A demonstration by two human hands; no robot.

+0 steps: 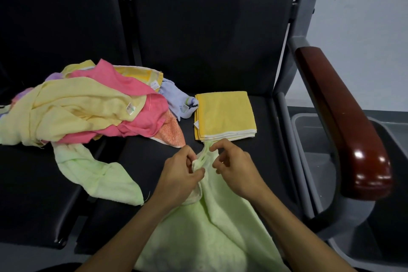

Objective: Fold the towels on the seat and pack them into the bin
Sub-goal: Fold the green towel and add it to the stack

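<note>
The black padded seat (220, 51) fills most of my view, its left part running out of frame. On that left side lies a loose heap of pale yellow, pink, lilac and orange towels (88, 108); how many are in it I cannot tell, since they cover one another. A second pale green cloth (95, 174) trails out from under the heap toward the front edge. The crumpled pale green terry towel (212, 227) I am working on drapes from my hands down over the front edge, its lower part cut off at the bottom of the view. Beyond the seat's right edge stands the grey plastic bin (313, 139), half hidden behind the glossy brown wooden armrest (344, 121). A folded square yellow towel (225, 115) lies flat near the seat's right edge. My left hand (181, 174) pinches a bunched edge of the green towel; my right hand (234, 168) pinches the same edge just beside it, fingers curled.
</note>
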